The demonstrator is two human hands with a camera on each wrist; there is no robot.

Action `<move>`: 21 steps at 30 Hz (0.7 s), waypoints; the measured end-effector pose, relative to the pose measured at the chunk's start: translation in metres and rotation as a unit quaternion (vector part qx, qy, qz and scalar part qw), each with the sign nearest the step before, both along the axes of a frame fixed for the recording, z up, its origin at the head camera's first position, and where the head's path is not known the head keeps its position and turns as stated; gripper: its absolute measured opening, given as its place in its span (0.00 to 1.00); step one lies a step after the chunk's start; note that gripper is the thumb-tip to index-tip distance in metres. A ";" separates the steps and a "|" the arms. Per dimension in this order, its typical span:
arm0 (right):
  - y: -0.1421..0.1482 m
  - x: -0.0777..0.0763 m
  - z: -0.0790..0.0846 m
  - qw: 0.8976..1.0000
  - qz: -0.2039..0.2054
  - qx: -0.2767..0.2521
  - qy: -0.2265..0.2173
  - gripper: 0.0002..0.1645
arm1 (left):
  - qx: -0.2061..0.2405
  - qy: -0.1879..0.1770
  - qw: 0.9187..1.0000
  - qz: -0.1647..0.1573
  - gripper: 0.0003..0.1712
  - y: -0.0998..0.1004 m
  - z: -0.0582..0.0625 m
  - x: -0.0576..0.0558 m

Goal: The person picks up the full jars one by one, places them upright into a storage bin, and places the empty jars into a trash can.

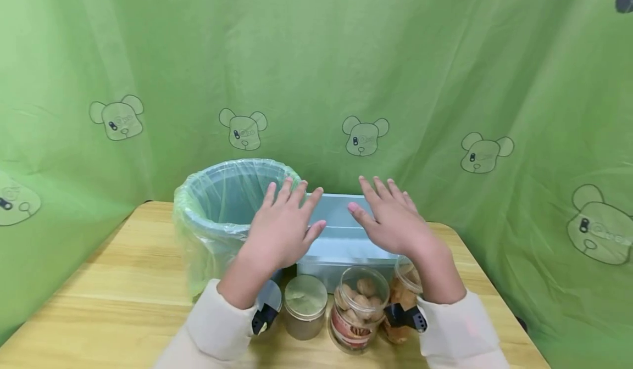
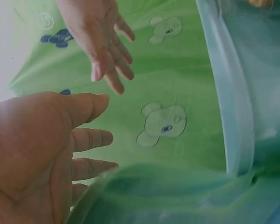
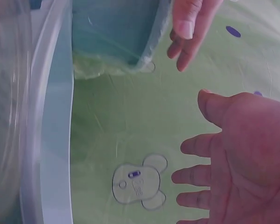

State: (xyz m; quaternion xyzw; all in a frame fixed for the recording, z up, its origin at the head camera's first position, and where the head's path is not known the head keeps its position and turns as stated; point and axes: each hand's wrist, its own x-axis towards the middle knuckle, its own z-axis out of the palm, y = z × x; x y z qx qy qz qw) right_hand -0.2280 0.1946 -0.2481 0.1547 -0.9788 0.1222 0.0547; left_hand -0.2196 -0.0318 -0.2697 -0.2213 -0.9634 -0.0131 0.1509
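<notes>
Fingers spread, my left hand hovers in front of the right side of a blue bin lined with a thin green bag. My right hand is held up over a light blue tub, its fingers straight too. Neither hand holds anything. Below them stand a jar of walnuts with a red label, a lidded jar whose contents I cannot make out, and a jar with orange-brown contents, partly hidden by the right wrist. Another round container shows behind the left wrist.
A wooden table carries everything. Behind and around it hangs a green curtain printed with bear heads. The bin stands left of the tub, and the jars line up along the tub's near side.
</notes>
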 end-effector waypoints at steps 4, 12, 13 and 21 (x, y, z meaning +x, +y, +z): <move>0.016 0.002 0.001 1.000 0.005 -0.010 -0.002 0.48 | -0.023 0.014 0.999 -0.022 0.38 0.014 -0.008 0.002; 0.050 0.008 -0.002 0.999 0.034 -0.038 -0.013 0.47 | -0.047 0.027 0.997 -0.060 0.38 0.037 -0.023 0.005; 0.055 0.009 -0.003 0.998 0.035 -0.041 -0.015 0.47 | -0.048 0.028 0.996 -0.064 0.38 0.038 -0.024 0.005; 0.088 0.004 -0.014 0.997 0.032 -0.061 -0.017 0.46 | -0.048 0.000 0.993 -0.109 0.36 0.046 -0.033 0.006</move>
